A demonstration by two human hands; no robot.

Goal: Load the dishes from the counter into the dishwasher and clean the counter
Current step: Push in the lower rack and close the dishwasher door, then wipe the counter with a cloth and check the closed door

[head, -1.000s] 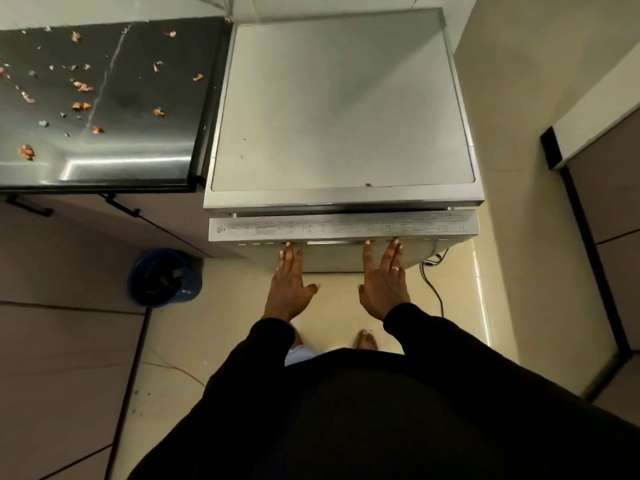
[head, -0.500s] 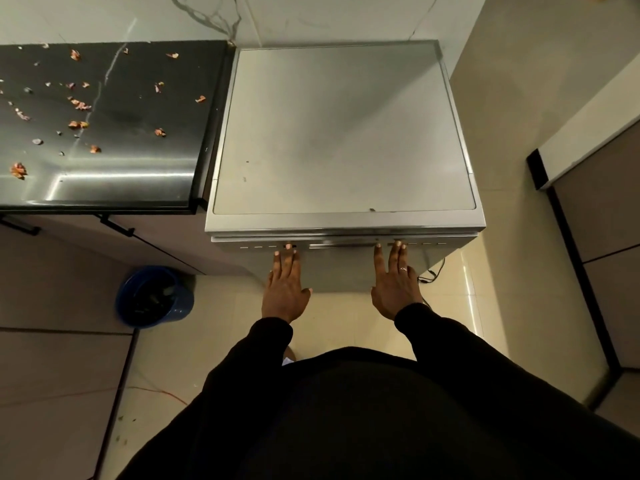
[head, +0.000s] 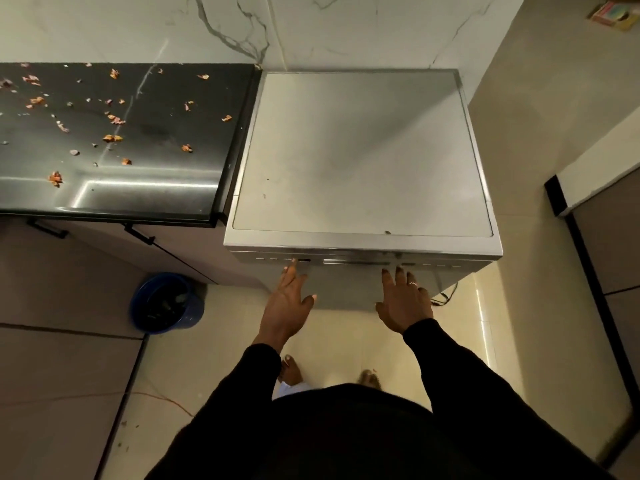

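The dishwasher (head: 363, 161) stands shut, just right of the black counter (head: 138, 188). The left hand (head: 287, 303) holds its fingers straight and together, thumb out, tips at the control strip (head: 263, 259). The right hand (head: 403, 301) has straight, slightly spread fingers just below the strip. Orange scraps (head: 112, 137) litter the counter. A blue bin (head: 166, 303) stands on the floor to the left.

bare dishwasher (head: 360, 157) top, scraps (head: 112, 137) littering counter (head: 145, 188)

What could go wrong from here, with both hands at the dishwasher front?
The left hand and right hand meet the silver dishwasher door near its top with flat fingers; it may not latch. Orange food scraps on the glossy black countertop could fall into the seam beside the dishwasher. A black cable lies near bare feet.
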